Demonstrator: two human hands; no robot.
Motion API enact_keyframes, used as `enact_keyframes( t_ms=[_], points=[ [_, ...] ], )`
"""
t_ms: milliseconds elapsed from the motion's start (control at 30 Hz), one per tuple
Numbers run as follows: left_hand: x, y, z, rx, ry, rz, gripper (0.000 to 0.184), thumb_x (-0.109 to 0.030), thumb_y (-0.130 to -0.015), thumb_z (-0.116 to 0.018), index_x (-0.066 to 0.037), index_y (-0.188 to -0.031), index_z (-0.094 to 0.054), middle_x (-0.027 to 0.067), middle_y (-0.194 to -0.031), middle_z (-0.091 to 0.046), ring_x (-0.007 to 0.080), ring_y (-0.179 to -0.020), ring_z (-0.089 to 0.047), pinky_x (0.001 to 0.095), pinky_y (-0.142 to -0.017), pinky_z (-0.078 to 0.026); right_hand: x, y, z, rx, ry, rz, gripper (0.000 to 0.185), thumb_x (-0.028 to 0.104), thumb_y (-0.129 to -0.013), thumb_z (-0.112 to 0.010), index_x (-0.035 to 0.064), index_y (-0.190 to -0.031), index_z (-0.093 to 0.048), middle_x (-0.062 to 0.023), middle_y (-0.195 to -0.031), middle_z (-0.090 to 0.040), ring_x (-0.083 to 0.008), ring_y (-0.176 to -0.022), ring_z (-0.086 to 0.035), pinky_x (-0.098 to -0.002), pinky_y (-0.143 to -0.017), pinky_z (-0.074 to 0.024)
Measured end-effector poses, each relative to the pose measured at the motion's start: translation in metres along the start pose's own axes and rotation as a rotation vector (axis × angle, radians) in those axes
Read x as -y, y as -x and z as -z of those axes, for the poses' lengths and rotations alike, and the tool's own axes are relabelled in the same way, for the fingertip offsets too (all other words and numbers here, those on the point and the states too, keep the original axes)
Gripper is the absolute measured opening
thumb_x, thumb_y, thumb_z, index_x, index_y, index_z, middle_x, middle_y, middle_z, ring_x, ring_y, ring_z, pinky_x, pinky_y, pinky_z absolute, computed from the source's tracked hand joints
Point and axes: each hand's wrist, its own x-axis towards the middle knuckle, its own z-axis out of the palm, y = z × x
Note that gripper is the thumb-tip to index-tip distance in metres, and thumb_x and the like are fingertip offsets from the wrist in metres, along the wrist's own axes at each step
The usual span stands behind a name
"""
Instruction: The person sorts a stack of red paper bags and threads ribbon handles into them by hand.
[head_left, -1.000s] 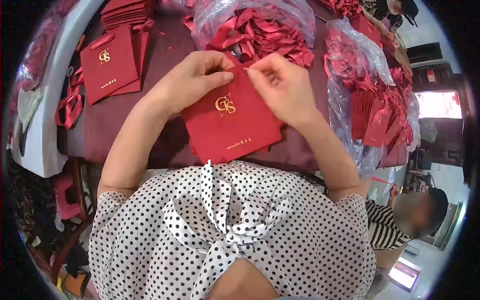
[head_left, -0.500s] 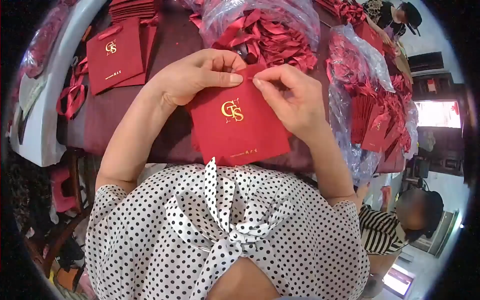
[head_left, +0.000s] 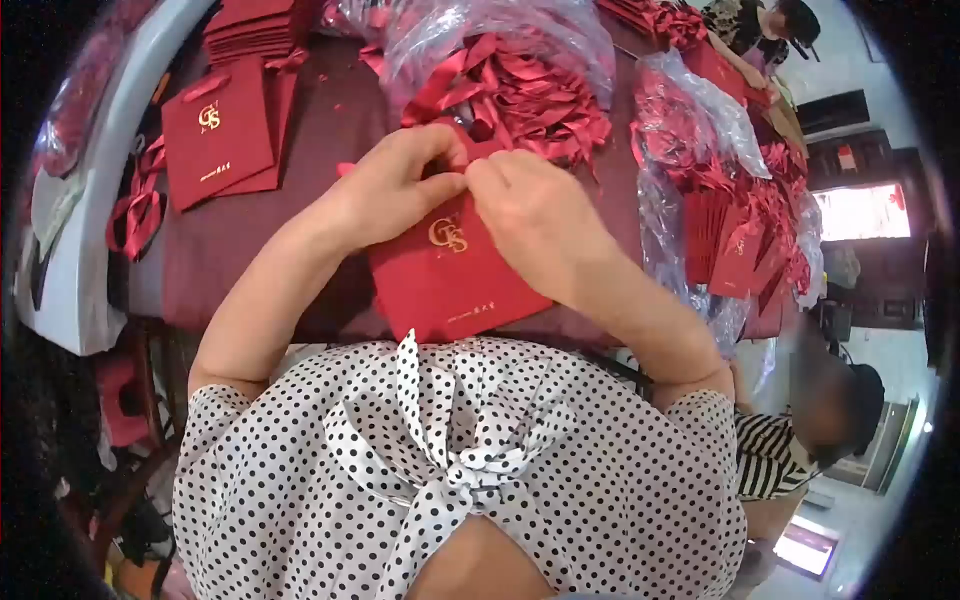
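A flat red gift bag [head_left: 455, 275] with gold lettering lies in front of me, tilted slightly, its lower edge near my body. At its top edge, my left hand [head_left: 405, 185] is closed, with thumb and fingers pinching the bag. My right hand [head_left: 540, 220] is also closed and covers the bag's upper right part. Its fingertips meet the left fingertips at the top edge. What the right fingers pinch is hidden behind the hand. Just beyond both hands lies a heap of red ribbons [head_left: 530, 105] in clear plastic.
Finished-looking red bags [head_left: 215, 135] lie at the left, below a stack of red bags [head_left: 250, 35]. A ribbon loop [head_left: 137, 215] hangs at the table's left edge. Plastic-wrapped ribbons and bags [head_left: 735, 240] fill the right side. Another person in stripes [head_left: 770, 455] sits at the right.
My right hand has moved left and turned over the bag, so its fingertips now touch the left ones. The left hand stays at the top edge. The view has shifted slightly.
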Motion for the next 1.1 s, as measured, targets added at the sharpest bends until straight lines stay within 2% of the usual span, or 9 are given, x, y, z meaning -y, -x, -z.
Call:
enact_keyframes(
  t_ms=[100, 200, 300, 567, 733, 867, 933, 967, 1100],
  points=[
    [-0.009, 0.003, -0.002, -0.077, -0.298, 0.013, 0.007, -0.004, -0.087, -0.057, 0.0, -0.09, -0.053, -0.0012, -0.085, -0.053, 0.0073, -0.082, -0.048, 0.0216, -0.073, -0.041, 0.013, 0.002, -0.008, 0.082, 0.244, 0.064, 0.016, 0.007, -0.074, -0.056, 0.0019, -0.089, -0.054, -0.0134, -0.086, -0.057, -0.031, -0.082, -0.058, -0.0394, -0.069, -0.0507],
    [-0.007, 0.004, 0.004, -0.094, -0.172, -0.064, 0.008, -0.008, -0.09, -0.055, 0.0, -0.09, -0.056, -0.001, -0.084, -0.056, 0.0073, -0.083, -0.05, 0.0222, -0.074, -0.042, -0.008, -0.002, -0.013, -0.126, -0.096, -0.01, 0.013, 0.006, -0.08, -0.062, 0.0019, -0.087, -0.052, -0.0131, -0.073, -0.058, -0.0314, -0.069, -0.06, -0.0377, -0.062, -0.0489],
    [-0.035, 0.01, -0.002, -0.161, -0.03, 0.047, 0.011, -0.009, -0.091, -0.053, 0.0, -0.09, -0.058, -0.0016, -0.081, -0.056, 0.0064, -0.077, -0.05, 0.024, -0.07, -0.043, -0.003, -0.005, 0.017, 0.095, -0.526, -0.36, 0.022, 0.013, -0.082, -0.066, 0.0005, -0.097, -0.056, -0.0138, -0.076, -0.065, -0.0206, -0.066, -0.066, -0.0321, -0.06, -0.0505],
    [-0.04, 0.004, 0.023, 0.051, 0.099, 0.136, 0.007, 0.0, -0.083, -0.061, 0.001, -0.09, -0.061, -0.0044, -0.079, -0.058, 0.003, -0.071, -0.05, 0.018, -0.063, -0.04, 0.004, -0.005, 0.019, 0.038, -0.46, -0.088, 0.022, 0.012, -0.08, -0.066, 0.0004, -0.092, -0.051, -0.0133, -0.07, -0.064, -0.0268, -0.063, -0.064, -0.0367, -0.055, -0.0474],
    [-0.046, -0.003, 0.023, 0.213, -0.239, 0.033, 0.006, -0.001, -0.082, -0.061, 0.003, -0.078, -0.058, -0.0037, -0.065, -0.052, 0.0035, -0.065, -0.044, 0.0229, -0.056, -0.038, 0.004, -0.008, 0.027, 0.135, -0.472, -0.083, 0.022, 0.013, -0.081, -0.066, 0.0024, -0.092, -0.051, -0.0117, -0.067, -0.063, -0.0259, -0.061, -0.063, -0.0363, -0.055, -0.0465],
    [-0.063, 0.007, 0.017, 0.208, -0.66, -0.215, 0.007, -0.003, -0.078, -0.059, 0.002, -0.083, -0.058, 0.02, -0.077, -0.059, 0.0372, -0.071, -0.058, 0.04, -0.063, -0.046, 0.004, -0.001, 0.025, 0.208, -0.499, -0.166, 0.022, 0.013, -0.078, -0.066, 0.0033, -0.092, -0.053, -0.0111, -0.066, -0.063, -0.0274, -0.062, -0.063, -0.0381, -0.056, -0.0463],
    [-0.061, 0.01, 0.033, -0.091, -0.744, -0.252, 0.005, -0.002, -0.078, -0.058, 0.002, -0.08, -0.057, 0.0187, -0.073, -0.059, 0.0344, -0.07, -0.06, 0.0385, -0.062, -0.046, 0.006, 0.0, 0.031, 0.237, -0.528, -0.273, 0.022, 0.013, -0.078, -0.066, 0.0036, -0.094, -0.055, -0.0099, -0.066, -0.063, -0.0235, -0.061, -0.063, -0.0352, -0.057, -0.0475],
    [-0.072, 0.015, 0.041, -0.226, -0.591, 0.098, 0.004, -0.002, -0.078, -0.058, 0.002, -0.077, -0.058, 0.0166, -0.07, -0.059, 0.0287, -0.068, -0.061, 0.0362, -0.062, -0.047, 0.004, 0.001, 0.032, 0.219, -0.52, -0.294, 0.022, 0.014, -0.078, -0.066, 0.0037, -0.094, -0.055, -0.0096, -0.066, -0.062, -0.0223, -0.06, -0.062, -0.0343, -0.058, -0.0477],
    [-0.028, 0.011, 0.046, -0.395, -0.596, -0.285, 0.018, -0.007, -0.085, -0.059, -0.001, -0.102, -0.056, 0.0069, -0.091, -0.056, 0.0113, -0.082, -0.053, 0.0285, -0.073, -0.045, -0.015, 0.007, 0.017, 0.17, -0.548, -0.374, 0.023, 0.016, -0.078, -0.067, 0.0041, -0.095, -0.057, -0.0076, -0.07, -0.064, -0.0143, -0.062, -0.061, -0.0303, -0.059, -0.0481]
  ],
)
